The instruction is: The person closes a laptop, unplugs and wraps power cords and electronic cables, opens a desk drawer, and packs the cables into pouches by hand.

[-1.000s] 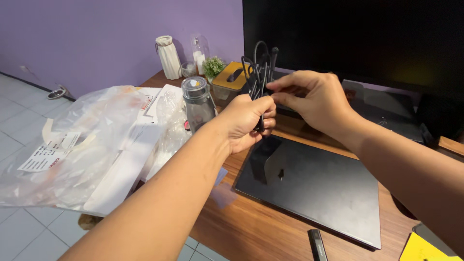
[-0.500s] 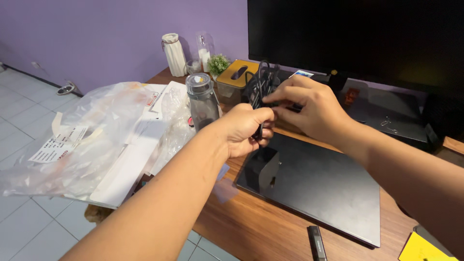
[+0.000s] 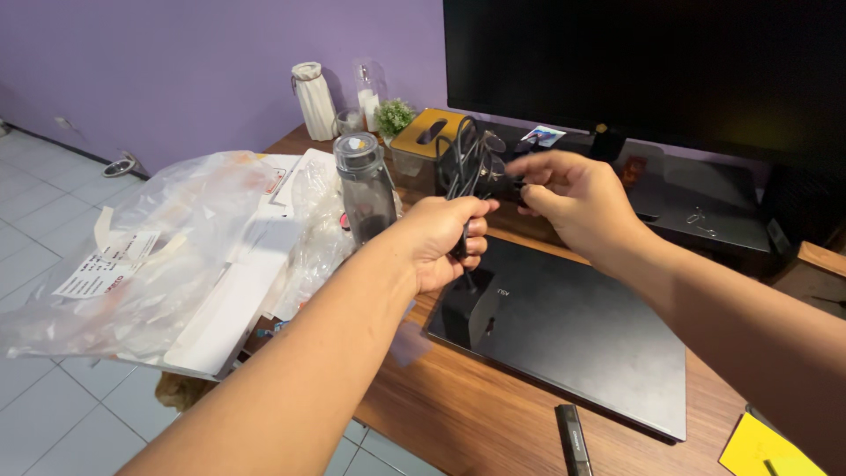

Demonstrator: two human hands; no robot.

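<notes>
My left hand (image 3: 443, 238) is closed around a bundle of looped black cable (image 3: 465, 163), held upright above the closed black laptop (image 3: 573, 330) on the wooden desk (image 3: 458, 414). My right hand (image 3: 573, 194) is just right of the loops and pinches a small dark end of the cable between thumb and fingers. Both forearms reach in from the bottom of the view.
A grey water bottle (image 3: 363, 187) stands left of my left hand. Crumpled clear plastic bags (image 3: 167, 256) and white packaging hang over the desk's left edge. A large dark monitor (image 3: 652, 70), a yellow-lidded box (image 3: 427, 141), a small plant (image 3: 394, 116), a black stick (image 3: 573, 439) and a yellow pad (image 3: 771, 449) are around.
My right hand has moved a little to the right, away from the loops, drawing the cable's end with it. My left hand has kept its grip and sunk slightly.
</notes>
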